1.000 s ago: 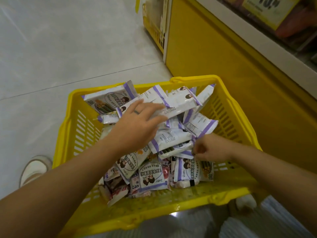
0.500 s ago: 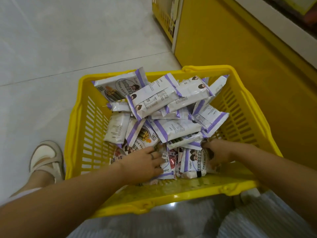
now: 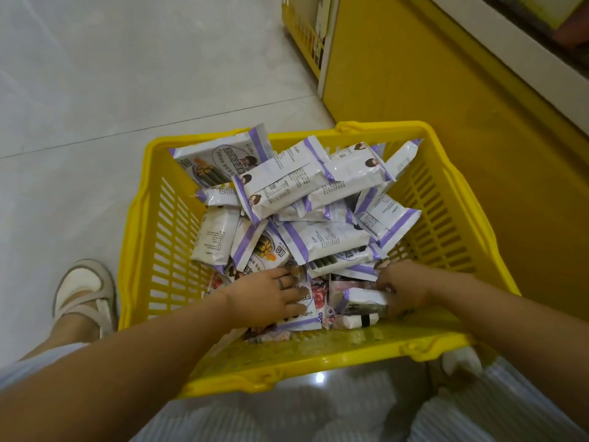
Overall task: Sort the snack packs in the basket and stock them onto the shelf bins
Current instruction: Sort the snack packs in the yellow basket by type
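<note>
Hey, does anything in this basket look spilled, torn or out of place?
Nothing spilled or torn. The snack packs are a loose jumble inside the yellow basket, and a few pink packs sit mixed among the purple-striped ones near the front, between the left hand and the right hand, which grips a purple-striped pack.

Packs (image 3: 318,186) heaped across basket (image 3: 165,224); left-wall gap free.

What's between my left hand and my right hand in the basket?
Head view: no bare stretch. Red-printed small packs and a purple-edged white pack lie between the left hand and the right hand.
</note>
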Demonstrator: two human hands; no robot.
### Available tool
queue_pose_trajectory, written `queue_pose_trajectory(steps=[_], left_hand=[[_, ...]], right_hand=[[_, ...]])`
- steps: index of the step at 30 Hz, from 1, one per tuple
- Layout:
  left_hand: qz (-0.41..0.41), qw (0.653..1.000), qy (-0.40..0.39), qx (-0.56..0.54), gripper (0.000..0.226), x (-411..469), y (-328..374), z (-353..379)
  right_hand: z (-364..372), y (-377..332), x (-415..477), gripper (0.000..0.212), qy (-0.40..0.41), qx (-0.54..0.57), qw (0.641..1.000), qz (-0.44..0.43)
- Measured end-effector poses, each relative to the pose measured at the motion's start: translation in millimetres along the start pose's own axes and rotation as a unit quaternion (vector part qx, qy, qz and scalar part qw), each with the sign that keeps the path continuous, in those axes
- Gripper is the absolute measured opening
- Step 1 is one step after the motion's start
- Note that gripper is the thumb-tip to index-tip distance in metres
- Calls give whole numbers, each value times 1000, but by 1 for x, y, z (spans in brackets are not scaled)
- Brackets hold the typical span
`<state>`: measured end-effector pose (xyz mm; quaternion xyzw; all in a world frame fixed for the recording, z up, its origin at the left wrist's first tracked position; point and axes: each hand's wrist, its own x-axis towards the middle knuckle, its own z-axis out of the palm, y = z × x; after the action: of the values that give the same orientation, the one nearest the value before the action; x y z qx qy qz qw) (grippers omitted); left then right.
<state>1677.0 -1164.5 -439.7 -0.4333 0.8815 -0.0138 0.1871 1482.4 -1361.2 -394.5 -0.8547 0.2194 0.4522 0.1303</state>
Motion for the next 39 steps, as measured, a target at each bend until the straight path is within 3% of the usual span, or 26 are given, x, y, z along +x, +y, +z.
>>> queue_pose_trajectory(steps=[4,9,13,16,19,22,25,27,29,33,39], left_hand=[[12,999,30,-38,45,0,-2,-5],[-32,992,15,-124,49,2,-4,-17],[-72,973,102,-196,45,-5,-7,-35],[-110,954,119,-251,40,-11,-4,-46],[-185,913,190,-309,34,-18,-1,-57],[-242,850,261,-388,11,-23,-4,-80],[-302,804,312,-406,33,-33,-19,-113],[-330,787,342,-393,36,-43,-35,-130],[-357,781,355,-370,26,-56,-53,-143],[-417,773,411,-246,22,-81,-87,-159],[-488,742,450,-95,25,-91,-107,-160]], right_hand=[[-11,2,-12,28,36,-21,999,-29],[-34,6,-35,31,28,5,999,-41],[-59,1,-50,25,50,21,998,-43],[-79,-2,-67,22,54,46,996,-55],[-102,-1,-91,23,87,65,992,-61],[-125,6,-116,17,182,127,972,-73],[-144,9,-128,17,334,201,917,-84],[-148,4,-119,25,458,186,865,-84],[-144,-6,-99,35,526,119,840,-62],[-107,-21,-53,58,421,-2,906,-31],[-86,-18,-36,73,460,-5,887,-44]])
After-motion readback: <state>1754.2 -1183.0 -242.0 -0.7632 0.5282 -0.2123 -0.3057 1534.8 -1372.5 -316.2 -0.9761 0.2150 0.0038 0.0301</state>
